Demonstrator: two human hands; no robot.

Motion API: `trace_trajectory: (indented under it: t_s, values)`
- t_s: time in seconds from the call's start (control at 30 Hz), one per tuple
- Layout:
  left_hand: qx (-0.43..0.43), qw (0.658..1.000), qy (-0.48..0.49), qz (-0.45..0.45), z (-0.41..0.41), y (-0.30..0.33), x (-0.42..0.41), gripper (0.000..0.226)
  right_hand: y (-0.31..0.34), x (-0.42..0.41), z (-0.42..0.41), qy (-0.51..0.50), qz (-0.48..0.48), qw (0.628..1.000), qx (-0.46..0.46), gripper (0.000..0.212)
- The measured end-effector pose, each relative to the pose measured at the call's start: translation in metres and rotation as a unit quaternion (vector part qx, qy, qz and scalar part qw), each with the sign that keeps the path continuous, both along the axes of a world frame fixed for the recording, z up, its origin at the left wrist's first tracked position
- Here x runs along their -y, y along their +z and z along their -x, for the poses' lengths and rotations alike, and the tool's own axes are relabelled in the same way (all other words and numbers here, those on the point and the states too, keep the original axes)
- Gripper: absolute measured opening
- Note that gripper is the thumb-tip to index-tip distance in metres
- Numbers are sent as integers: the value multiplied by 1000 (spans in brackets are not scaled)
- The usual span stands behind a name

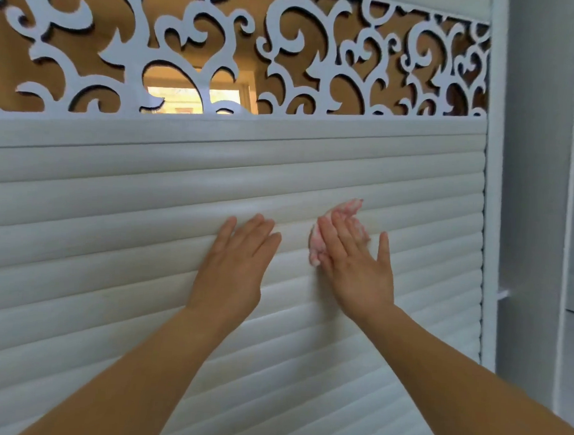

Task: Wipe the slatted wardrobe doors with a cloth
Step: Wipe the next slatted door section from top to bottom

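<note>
The white slatted wardrobe door [115, 244] fills most of the head view. My left hand [237, 264] lies flat on the slats near the middle, fingers straight and pointing up. Just to its right, my right hand [355, 262] presses a pink and white cloth [344, 209] against the slats with straight fingers. The cloth sticks out above the fingertips and at the left side of the hand; the rest of it is hidden under the palm.
Above the slats runs a white scrollwork panel [285, 54] over a mirrored, orange-brown backing. The door's white frame edge [492, 224] stands at the right, with a grey wall [537, 193] beyond it.
</note>
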State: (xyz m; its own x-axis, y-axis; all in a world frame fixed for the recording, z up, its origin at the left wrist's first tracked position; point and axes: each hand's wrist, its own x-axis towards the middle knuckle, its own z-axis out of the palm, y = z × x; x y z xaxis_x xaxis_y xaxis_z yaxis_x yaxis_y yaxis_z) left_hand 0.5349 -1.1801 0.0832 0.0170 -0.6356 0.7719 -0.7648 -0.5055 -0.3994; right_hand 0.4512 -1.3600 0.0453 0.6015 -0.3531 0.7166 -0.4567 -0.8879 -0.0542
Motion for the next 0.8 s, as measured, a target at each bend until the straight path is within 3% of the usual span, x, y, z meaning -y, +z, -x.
trace_trajectory:
  t_s: [0.1, 0.27, 0.37, 0.43, 0.5, 0.6, 0.7, 0.8]
  values:
    - [20, 1000, -8, -7, -2, -1, 14, 65, 4, 41, 13, -28, -78, 996, 31, 53]
    - [42, 999, -17, -3, -10, -7, 27, 63, 8, 84, 17, -11, -222, 968, 118, 53]
    - [55, 998, -17, 1, -13, -8, 27, 63, 12, 69, 8, -22, -245, 955, 168, 51]
    - [60, 998, -13, 2, -13, -9, 27, 63, 9, 47, -2, -38, -207, 964, 161, 52]
    - [68, 998, -12, 8, -14, -10, 27, 63, -1, 17, -10, -38, -96, 979, 175, 53]
    - [76, 997, -14, 28, -15, -11, 30, 62, -19, -15, -17, 43, 50, 974, 215, 53]
    - [84, 995, -15, 46, -14, -13, 34, 59, -32, -13, -13, 63, 121, 974, 179, 45]
    - [97, 993, -10, 60, -15, -16, 38, 55, -35, 11, -4, 35, 123, 977, 171, 40]
